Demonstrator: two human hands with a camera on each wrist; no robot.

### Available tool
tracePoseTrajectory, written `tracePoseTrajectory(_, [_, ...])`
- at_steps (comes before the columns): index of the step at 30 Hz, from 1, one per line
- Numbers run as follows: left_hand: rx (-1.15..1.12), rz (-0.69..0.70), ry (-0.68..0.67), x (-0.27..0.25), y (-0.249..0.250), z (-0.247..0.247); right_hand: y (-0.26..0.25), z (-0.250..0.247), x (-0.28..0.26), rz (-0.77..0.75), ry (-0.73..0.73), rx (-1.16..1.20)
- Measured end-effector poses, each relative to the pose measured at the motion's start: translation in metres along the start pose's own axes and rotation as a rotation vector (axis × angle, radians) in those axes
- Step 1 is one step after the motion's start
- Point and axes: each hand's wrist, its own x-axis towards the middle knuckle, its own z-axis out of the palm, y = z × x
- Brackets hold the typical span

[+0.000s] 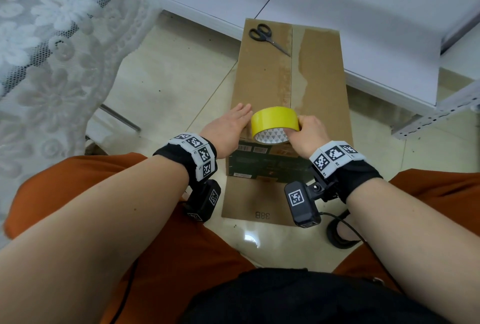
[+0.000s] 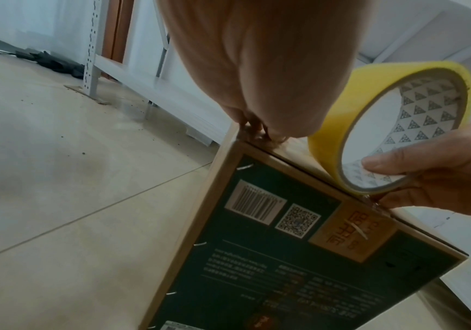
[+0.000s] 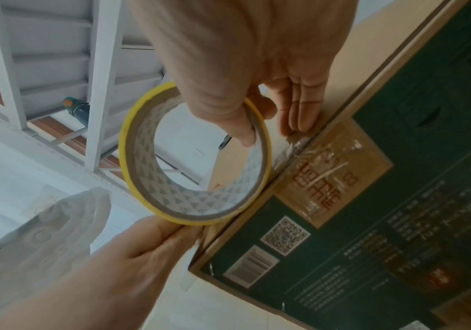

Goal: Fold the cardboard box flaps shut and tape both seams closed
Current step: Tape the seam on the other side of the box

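On pale floor tiles (image 1: 166, 84) our cardboard box (image 1: 262, 74) lies shut; our left hand (image 1: 228, 128) presses flat, fingers together, while our right hand (image 1: 306, 134) pinches the yellow tape roll (image 1: 272, 121) at its near edge.

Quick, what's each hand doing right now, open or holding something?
Left hand: open, lying flat on top of the long brown cardboard box.
Right hand: gripping the yellow roll of packing tape, thumb inside its core.
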Motion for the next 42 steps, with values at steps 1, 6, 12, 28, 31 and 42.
tracePoseTrajectory(1, [0.000, -0.003, -0.008, 0.000, -0.001, -0.001, 0.000, -0.002, -0.002, 0.000, 0.002, 0.021])
tracePoseTrajectory(6, [0.004, -0.006, -0.026, 0.000, 0.000, -0.003, 0.002, -0.007, -0.005, 0.002, -0.004, 0.022])
tracePoseTrajectory(12, [-0.017, -0.009, -0.030, 0.000, 0.000, -0.004, 0.011, -0.011, -0.006, 0.021, 0.010, 0.003])
tracePoseTrajectory(28, [-0.065, -0.049, -0.006, -0.008, 0.011, -0.013, 0.021, -0.019, -0.002, 0.011, 0.021, 0.002])
tracePoseTrajectory(31, [-0.043, -0.111, 0.035, -0.006, 0.019, -0.013, 0.019, -0.017, -0.001, 0.012, 0.032, -0.026])
tracePoseTrajectory(42, [0.249, -0.079, -0.039, 0.005, 0.033, 0.012, 0.023, -0.011, 0.002, 0.033, -0.018, -0.020])
